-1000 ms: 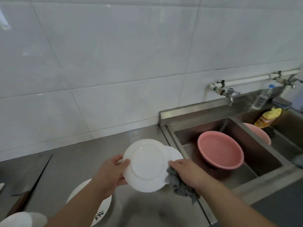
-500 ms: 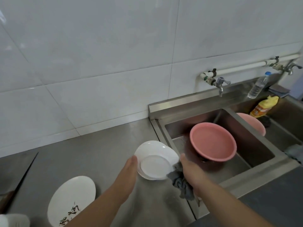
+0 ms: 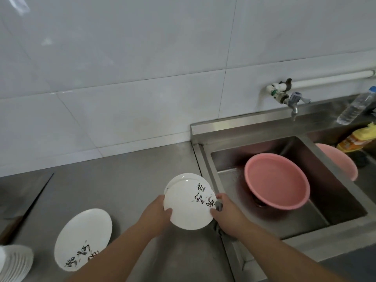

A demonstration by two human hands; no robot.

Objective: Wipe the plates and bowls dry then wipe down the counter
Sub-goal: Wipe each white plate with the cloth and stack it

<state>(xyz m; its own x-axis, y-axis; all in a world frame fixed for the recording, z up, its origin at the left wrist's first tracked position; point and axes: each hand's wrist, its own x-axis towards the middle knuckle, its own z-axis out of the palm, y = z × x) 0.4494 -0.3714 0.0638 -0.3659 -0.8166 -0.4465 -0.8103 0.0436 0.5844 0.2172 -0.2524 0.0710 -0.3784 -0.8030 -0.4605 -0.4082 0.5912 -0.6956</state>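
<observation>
I see a white plate (image 3: pixel 188 210) with black markings, face up at lower centre of the frame, above the steel counter (image 3: pixel 122 192) and just left of the sink (image 3: pixel 205 169). The left hand (image 3: pixel 156 212) grips its left rim. The right hand (image 3: pixel 225 215) grips the right rim with a grey cloth (image 3: pixel 219 206) caught under the fingers. A second plate (image 3: pixel 182 177) shows just behind; I cannot tell what supports it. A third plate (image 3: pixel 83 239) lies on the counter at lower left.
</observation>
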